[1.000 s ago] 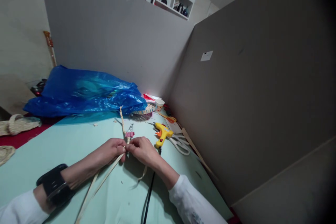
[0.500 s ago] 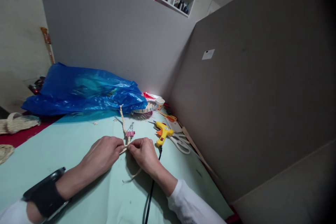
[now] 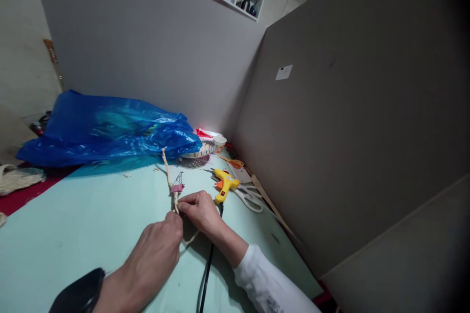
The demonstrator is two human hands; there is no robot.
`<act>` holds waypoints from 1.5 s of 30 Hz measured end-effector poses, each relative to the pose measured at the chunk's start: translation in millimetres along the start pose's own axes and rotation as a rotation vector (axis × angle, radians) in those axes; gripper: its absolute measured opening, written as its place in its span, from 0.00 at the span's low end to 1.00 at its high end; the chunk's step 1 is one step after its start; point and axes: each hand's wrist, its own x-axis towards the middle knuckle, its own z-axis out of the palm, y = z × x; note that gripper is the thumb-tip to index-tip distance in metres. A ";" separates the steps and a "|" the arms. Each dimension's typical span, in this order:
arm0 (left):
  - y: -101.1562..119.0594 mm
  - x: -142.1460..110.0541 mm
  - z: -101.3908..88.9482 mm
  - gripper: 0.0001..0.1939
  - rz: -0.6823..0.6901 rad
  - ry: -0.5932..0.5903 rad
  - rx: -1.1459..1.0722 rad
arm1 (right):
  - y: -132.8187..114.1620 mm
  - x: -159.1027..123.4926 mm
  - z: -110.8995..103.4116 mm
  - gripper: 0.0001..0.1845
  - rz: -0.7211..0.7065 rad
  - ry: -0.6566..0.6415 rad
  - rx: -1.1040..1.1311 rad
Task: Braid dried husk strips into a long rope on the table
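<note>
A pale straw-coloured braided cord runs from near the blue bag down toward my hands. A pink binder clip is fastened on it just beyond my fingers. My left hand is closed at the cord's near end, its fingertips turned away from view. Beside it my right hand pinches the cord between thumb and forefinger, a little below the clip. One loose strand curves out beneath my right hand.
A yellow hot glue gun lies right of my hands, its black cable trailing toward me. Scissors lie beside it. Behind are a blue plastic bag, a woven basket and a paper cup. Grey panels enclose the table.
My left hand has moved down and toward me, turning at the wrist. My right hand stays near the same spot below the clip. The view has shifted slightly to the right.
</note>
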 end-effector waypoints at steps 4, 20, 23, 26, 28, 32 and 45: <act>7.0 -6.7 10.3 0.34 0.050 -0.001 0.082 | -2.3 -0.4 -1.0 0.12 0.023 -0.012 0.047; -52.0 29.9 -34.0 0.18 -0.128 0.102 -0.661 | 6.9 2.8 5.6 0.12 0.141 -0.113 0.362; -51.7 36.5 -20.8 0.22 -0.105 -0.066 -0.918 | 4.6 1.0 6.9 0.13 0.139 -0.100 0.347; -45.1 36.4 -11.4 0.23 -0.136 -0.141 -1.096 | 6.1 2.1 5.5 0.13 0.118 -0.091 0.267; -43.0 35.8 -9.5 0.20 -0.167 -0.147 -1.151 | 6.9 3.5 2.6 0.12 0.096 -0.094 0.182; -41.8 35.9 -9.5 0.17 -0.231 -0.100 -1.185 | 3.0 4.0 -5.9 0.13 0.044 -0.122 0.001; -42.9 42.7 1.1 0.16 -0.227 0.080 -1.175 | -36.9 -25.9 -5.5 0.12 -0.101 -0.084 -0.870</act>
